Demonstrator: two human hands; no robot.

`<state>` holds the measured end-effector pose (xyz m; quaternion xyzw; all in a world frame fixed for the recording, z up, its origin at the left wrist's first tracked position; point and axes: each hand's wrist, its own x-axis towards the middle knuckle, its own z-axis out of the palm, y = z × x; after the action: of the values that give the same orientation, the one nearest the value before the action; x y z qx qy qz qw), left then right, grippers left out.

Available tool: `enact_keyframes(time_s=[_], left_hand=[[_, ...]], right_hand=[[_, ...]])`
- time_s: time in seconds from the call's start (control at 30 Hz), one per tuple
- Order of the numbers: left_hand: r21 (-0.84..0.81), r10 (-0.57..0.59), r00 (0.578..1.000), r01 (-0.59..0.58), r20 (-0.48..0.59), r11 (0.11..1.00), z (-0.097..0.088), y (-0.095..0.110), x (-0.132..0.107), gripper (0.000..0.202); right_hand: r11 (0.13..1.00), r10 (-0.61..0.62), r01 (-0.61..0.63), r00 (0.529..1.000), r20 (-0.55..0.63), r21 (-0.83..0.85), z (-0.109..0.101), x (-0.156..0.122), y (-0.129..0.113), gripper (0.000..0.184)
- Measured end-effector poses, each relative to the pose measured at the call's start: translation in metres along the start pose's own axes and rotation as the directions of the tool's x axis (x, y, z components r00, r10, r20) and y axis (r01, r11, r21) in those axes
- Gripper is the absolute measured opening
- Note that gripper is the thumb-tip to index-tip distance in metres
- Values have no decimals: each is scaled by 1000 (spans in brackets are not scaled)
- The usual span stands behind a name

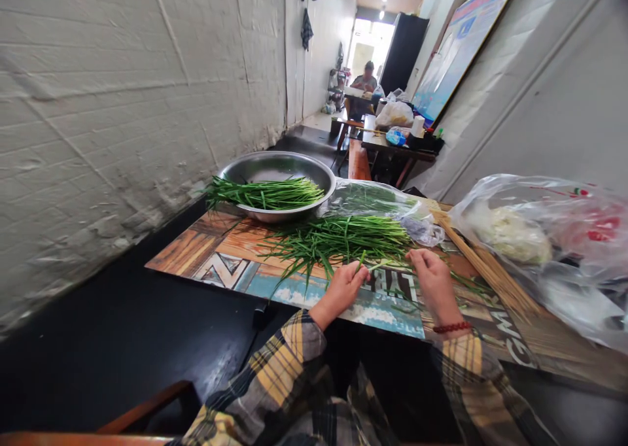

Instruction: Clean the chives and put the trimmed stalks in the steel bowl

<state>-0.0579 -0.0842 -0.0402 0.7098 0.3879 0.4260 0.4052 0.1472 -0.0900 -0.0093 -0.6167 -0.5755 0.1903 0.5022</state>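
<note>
A loose pile of green chives (338,240) lies on the printed table top (230,263) in front of me. My left hand (343,286) is closed in a pinch on a chive stalk at the near edge of the pile. My right hand (432,279), with a red bead bracelet at the wrist, rests with curled fingers on the same stalks just to the right. Behind the pile stands a steel bowl (277,168) with a bundle of chives (267,194) laid across it.
A clear plastic bag with more greens (377,201) lies right of the bowl. Bamboo skewers (485,269) and a big plastic bag of food (540,237) lie at the right. White brick wall on the left. A person sits at a far table (366,80).
</note>
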Motion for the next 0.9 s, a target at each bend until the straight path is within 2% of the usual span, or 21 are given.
enact_keyframes(time_s=[0.07,0.13,0.23,0.3,0.37,0.47,0.6,0.73,0.8,0.9], left_hand=[[-23,-17,1000,17,0,1000,-1,2,0,37],[-26,-29,1000,29,3,999,-1,2,0,37],[-38,-30,1000,30,2,999,1,2,1,36],[-52,-23,1000,23,3,998,1,2,1,35],[-63,-21,1000,21,-2,998,0,2,0,33],[-44,-31,999,31,-13,999,0,2,-1,31],[2,-31,1000,31,-4,1000,1,1,-1,31],[23,-24,1000,24,9,999,2,2,0,32],[11,-34,999,34,-3,999,2,1,1,34],[-19,-48,999,48,-21,999,1,1,1,35]], right_hand=[[995,-84,87,995,58,-57,-8,2,-6,37],[966,-216,232,967,135,-114,-11,2,-16,31],[886,-387,441,875,291,-147,-5,0,-28,21],[837,-428,522,811,399,-164,2,0,-30,18],[820,-430,545,788,441,-174,9,0,-27,19],[878,-378,458,842,385,-140,16,-1,-21,25],[983,-168,182,942,290,-20,24,-8,-14,33],[981,63,-100,974,218,165,27,-8,-5,35],[964,105,-135,985,140,230,23,-3,0,36],[980,46,-60,996,79,190,10,3,0,35]])
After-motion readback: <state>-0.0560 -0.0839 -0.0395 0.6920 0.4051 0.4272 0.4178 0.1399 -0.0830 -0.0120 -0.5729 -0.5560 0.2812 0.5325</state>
